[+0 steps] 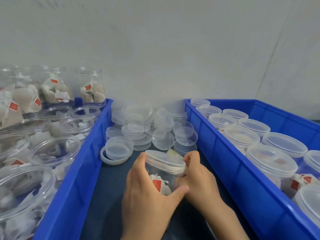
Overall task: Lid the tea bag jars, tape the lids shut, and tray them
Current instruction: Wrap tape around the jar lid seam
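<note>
Both hands on jar (164, 172) | left hand (147, 193) wrapped round wall, steadying | right hand (197, 177) pinching at lid (165, 161), probably taping | between bins, near table's front edge

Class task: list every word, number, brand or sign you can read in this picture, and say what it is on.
No text can be read.
Red tag in the held jar: small yellow marks, too blurred.
Red tags in the left bin's jars: blurred.
</note>
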The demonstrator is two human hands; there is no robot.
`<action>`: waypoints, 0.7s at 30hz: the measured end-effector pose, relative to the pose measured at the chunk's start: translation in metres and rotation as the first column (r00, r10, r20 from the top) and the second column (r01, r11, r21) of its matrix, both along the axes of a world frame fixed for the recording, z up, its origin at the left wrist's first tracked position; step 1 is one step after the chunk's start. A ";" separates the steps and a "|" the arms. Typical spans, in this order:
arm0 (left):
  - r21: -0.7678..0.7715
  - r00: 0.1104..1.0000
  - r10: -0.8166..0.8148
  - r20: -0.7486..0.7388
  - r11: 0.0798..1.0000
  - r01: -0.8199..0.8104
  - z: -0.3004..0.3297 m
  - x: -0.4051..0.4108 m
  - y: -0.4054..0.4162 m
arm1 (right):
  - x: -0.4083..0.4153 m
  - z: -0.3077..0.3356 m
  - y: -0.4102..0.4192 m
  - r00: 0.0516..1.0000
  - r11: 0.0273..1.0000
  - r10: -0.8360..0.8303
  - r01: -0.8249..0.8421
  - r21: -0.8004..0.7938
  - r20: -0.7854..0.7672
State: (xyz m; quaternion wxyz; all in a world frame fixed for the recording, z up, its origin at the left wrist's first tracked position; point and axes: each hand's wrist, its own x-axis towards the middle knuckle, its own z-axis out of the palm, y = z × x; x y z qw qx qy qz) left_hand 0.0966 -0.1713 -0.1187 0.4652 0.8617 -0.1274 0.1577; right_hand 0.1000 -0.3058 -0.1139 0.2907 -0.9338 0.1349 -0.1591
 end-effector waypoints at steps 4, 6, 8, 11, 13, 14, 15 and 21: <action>-0.051 0.999 0.022 -0.045 0.998 -0.025 -0.001 0.013 0.008 | -0.001 -0.001 -0.004 0.989 0.979 0.135 -0.142 0.145 0.054; -0.111 0.994 0.024 -0.105 0.993 -0.035 -0.001 0.020 0.012 | 0.000 -0.001 -0.009 0.989 0.978 0.132 -0.141 0.153 0.070; -0.163 0.991 0.035 -0.129 0.985 -0.056 -0.002 0.025 0.015 | 0.000 -0.003 -0.013 0.986 0.988 0.105 -0.117 0.095 0.131; -0.245 0.986 0.037 -0.160 0.967 -0.076 -0.004 0.034 0.019 | -0.001 -0.002 -0.015 0.972 0.995 0.008 0.015 -0.097 0.233; -0.328 0.982 0.021 -0.185 0.941 -0.082 -0.005 0.039 0.023 | -0.003 0.001 -0.016 0.961 0.986 -0.070 0.107 -0.125 0.266; -0.368 0.981 0.012 -0.192 0.926 -0.084 -0.006 0.042 0.024 | -0.004 0.002 -0.018 0.955 0.983 -0.099 0.138 -0.124 0.278; -0.408 0.980 0.002 -0.197 0.909 -0.084 -0.007 0.043 0.025 | -0.004 0.003 -0.020 0.952 0.979 -0.118 0.159 -0.127 0.283; -0.473 0.977 0.054 -0.205 0.869 -0.147 -0.008 0.045 0.025 | -0.007 0.006 -0.019 0.938 0.962 -0.113 0.186 -0.199 0.328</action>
